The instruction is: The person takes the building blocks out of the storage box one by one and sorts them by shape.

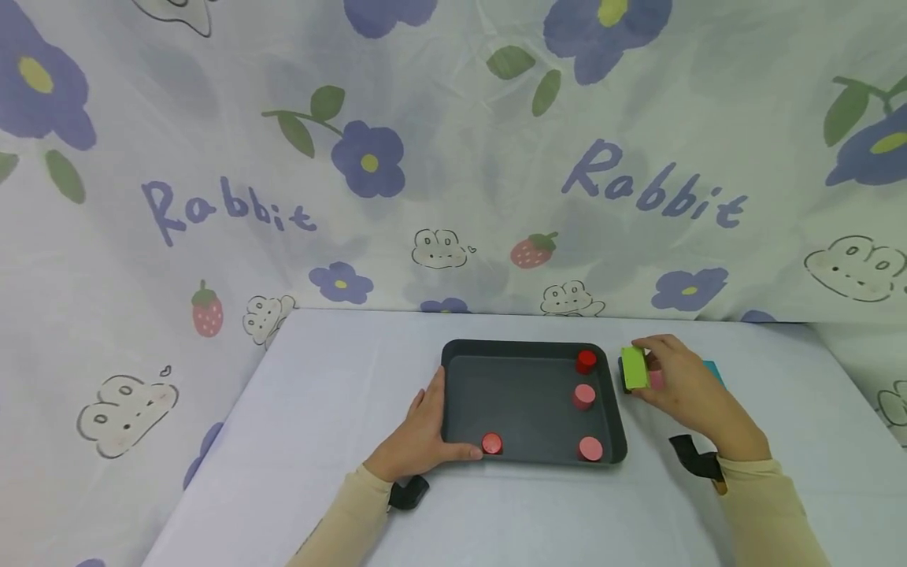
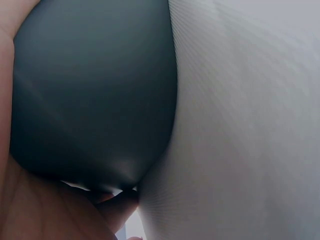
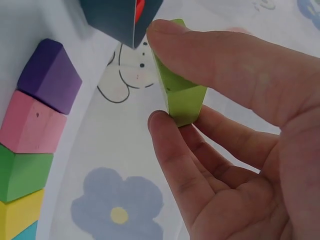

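- Nearest us, the left hand (image 1: pixel 418 441) spans the tray's near-left corner, thumb along the near edge and fingers fairly straight up the left side. It looks like it's just steadying things.
- That dark grey tray (image 1: pixel 524 402) sits on the white tabletop (image 1: pixel 340 378). We've got a coral-red cylinder (image 1: pixel 492 443) near its front-left corner, right by the thumb, and a pink cylinder (image 1: pixel 590 449) front-right.
- Going back along the right side: a darker pink cylinder (image 1: pixel 584 396), then a deep red cylinder (image 1: pixel 586 362). So four pieces are in, and we'd call that bit done.
- Just right of the tray, the right hand (image 1: pixel 683 386) pinches a lime-green block (image 1: pixel 634 368) between thumb and fingers, not wide apart. Can't tell if it's being picked up or put down.
- The right wrist view shows a touching row outside the tray: purple block (image 3: pixel 50 77), pink block (image 3: pixel 34 125), green block (image 3: pixel 27 175), yellow block (image 3: pixel 22 215), blue block (image 3: pixel 27 232).
- No blocks in the tray, so we'd guess the block part is unfinished.
- Behind it all hangs the "Rabbit" cloth (image 1: pixel 482 197).
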### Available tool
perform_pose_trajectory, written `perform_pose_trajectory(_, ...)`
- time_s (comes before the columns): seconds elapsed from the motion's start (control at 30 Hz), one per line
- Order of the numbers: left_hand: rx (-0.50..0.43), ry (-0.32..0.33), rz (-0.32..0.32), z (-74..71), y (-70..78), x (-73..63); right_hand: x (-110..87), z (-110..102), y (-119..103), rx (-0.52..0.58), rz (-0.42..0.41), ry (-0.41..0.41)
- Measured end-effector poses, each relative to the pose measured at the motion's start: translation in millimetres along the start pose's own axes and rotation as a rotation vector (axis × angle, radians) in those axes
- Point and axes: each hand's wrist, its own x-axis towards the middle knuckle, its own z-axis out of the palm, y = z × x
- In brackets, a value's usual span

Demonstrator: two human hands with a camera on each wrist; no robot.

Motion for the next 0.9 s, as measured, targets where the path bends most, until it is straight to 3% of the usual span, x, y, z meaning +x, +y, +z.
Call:
perform_pose_trajectory(0.3, 0.002, 0.000, -0.001, -3.1, 1.3, -0.7, -1.8, -8.8, 7.5, 0.043, 0.007, 0.000)
perform_pose_trajectory(0.63, -0.002, -0.011, -0.010, -2.4, 1.5, -0.2, -12.8, -9.9, 28.7, 0.006, 0.045, 0.008)
perform_pose_trajectory(0.9, -0.004, -0.010, -0.006, -0.3, -0.9, 0.6, -20.3, -11.9, 45.0, -0.007, 0.024, 0.039)
